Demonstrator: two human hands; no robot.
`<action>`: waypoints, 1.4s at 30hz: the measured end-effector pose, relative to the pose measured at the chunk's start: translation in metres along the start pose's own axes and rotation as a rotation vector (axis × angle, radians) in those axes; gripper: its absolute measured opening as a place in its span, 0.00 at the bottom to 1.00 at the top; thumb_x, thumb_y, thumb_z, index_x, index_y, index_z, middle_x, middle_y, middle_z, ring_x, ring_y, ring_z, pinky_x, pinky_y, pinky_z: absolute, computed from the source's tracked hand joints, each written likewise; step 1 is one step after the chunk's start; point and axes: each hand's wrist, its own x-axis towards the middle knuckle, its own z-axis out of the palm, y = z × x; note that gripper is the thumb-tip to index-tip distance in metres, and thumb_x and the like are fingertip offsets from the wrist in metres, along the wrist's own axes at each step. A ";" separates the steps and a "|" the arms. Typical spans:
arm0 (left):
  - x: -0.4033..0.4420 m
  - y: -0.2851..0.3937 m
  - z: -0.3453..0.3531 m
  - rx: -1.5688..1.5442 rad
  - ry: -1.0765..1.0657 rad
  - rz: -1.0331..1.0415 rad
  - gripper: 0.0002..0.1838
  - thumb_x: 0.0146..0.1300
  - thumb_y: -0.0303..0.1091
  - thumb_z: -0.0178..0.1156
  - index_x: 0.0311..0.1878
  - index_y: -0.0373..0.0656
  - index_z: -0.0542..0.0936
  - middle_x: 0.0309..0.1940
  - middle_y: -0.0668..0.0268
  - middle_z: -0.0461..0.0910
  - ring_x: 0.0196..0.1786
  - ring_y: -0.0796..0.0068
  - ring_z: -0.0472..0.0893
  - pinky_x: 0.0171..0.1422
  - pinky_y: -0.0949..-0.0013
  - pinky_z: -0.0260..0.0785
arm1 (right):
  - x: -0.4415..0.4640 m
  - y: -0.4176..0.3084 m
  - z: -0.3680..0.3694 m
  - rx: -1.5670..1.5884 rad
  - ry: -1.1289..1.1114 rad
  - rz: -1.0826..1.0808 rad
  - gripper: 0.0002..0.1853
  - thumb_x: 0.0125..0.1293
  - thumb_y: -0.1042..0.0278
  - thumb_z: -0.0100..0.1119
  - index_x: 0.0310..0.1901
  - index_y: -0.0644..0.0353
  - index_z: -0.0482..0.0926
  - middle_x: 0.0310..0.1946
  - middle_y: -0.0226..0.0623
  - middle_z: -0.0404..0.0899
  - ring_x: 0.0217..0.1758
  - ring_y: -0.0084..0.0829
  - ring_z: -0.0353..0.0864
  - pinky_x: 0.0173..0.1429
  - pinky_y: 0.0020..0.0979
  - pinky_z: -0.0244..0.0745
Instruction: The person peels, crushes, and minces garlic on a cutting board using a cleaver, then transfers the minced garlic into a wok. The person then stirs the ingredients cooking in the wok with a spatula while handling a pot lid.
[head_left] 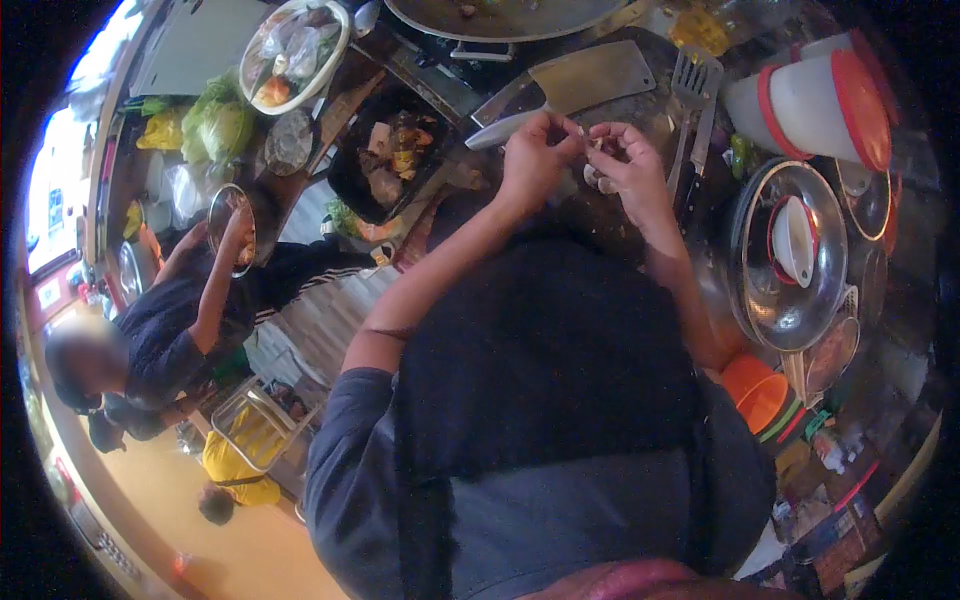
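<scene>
Close together at the top centre are my left hand (540,160) and my right hand (625,165). The fingertips of my left hand are pinched on a small pale piece that looks like garlic. My right hand's fingers are curled round what looks like a garlic bulb (598,178), with its thumb close to the left fingertips. Just beyond them a wide cleaver (592,78) lies on the dark surface. A white knife blade or handle (505,130) is beside my left hand. Right of my right hand lie a slotted spatula (695,78) and a black-handled knife (692,185).
A large pan (500,22) is at the top. Left stand a black tray of food scraps (385,200), a white basket (245,60) and a cabbage (215,130). Right are metal bowls (750,270), tubs (825,105) and an orange bucket (752,392). A person (165,335) holds a bowl at left; others are behind.
</scene>
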 end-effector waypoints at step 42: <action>-0.001 0.023 -0.039 0.477 0.205 0.366 0.09 0.60 0.32 0.64 0.41 0.39 0.80 0.36 0.58 0.82 0.38 0.67 0.82 0.45 0.67 0.73 | 0.022 0.011 -0.020 -0.402 -0.052 -0.126 0.11 0.62 0.71 0.61 0.47 0.58 0.81 0.40 0.35 0.82 0.40 0.28 0.82 0.43 0.28 0.76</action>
